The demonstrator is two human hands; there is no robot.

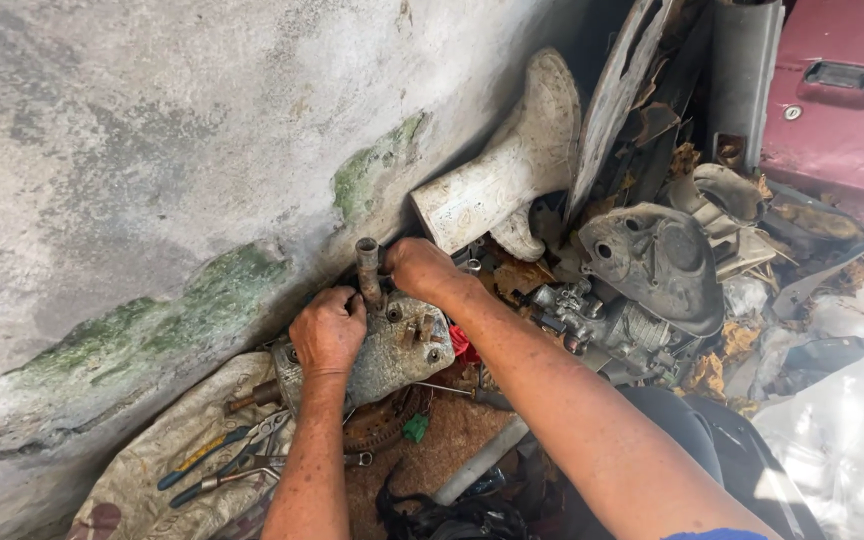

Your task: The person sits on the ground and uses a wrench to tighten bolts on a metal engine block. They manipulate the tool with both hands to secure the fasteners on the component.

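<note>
Mid-frame against the mossy wall [152, 180], working a rusty tube [367, 268] on the grey engine casing [397, 350]: left hand [327, 330] clenched round its base, right hand [420, 268] gripping beside its top; next, likely firm twisting.

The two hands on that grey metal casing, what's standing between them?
In the head view, a short rusty pipe stub rises between the left hand and right hand, above the casing.
</note>
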